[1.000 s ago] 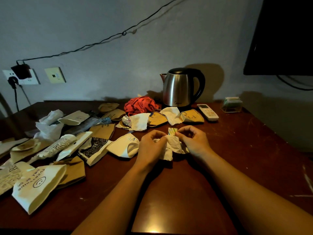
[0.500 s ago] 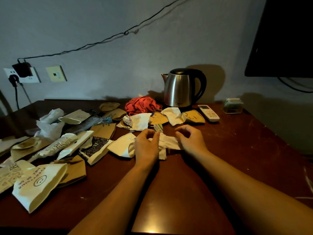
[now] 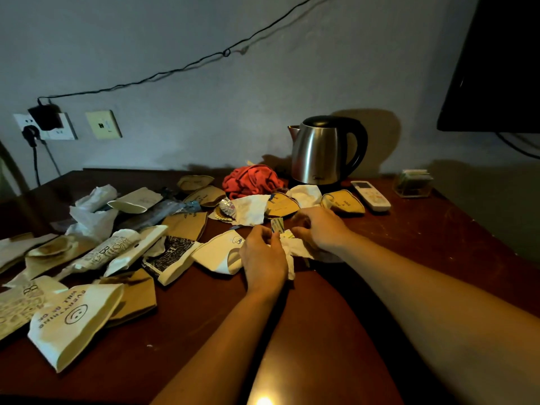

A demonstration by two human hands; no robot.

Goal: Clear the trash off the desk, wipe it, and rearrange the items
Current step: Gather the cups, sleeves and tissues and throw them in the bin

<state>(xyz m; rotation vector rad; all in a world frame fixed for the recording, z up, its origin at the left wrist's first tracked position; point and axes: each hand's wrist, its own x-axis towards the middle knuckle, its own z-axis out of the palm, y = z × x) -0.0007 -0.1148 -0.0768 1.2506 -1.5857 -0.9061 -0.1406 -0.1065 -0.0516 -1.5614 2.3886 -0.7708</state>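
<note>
Both busy mid-desk [image 3: 380, 287]: left hand [image 3: 264, 260] pinching small packet [image 3: 277, 225], right hand [image 3: 320, 229] curled on crumpled tissue [image 3: 295, 248]. Clear box [image 3: 413, 185] holding sachets; paper sleeve [image 3: 73, 320] reading "EVERYTHING WILL BE OK".

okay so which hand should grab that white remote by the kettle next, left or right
Right. The right hand is on the remote's side of the desk, nearer to it. The left hand sits farther away, pinching a small packet over the crumpled tissue.

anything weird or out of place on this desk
Yes. Flattened paper bags and crumpled tissues litter the left and middle of the desk. A red cloth lies bunched beside the kettle, and scuffs mark the desk's right side.
</note>
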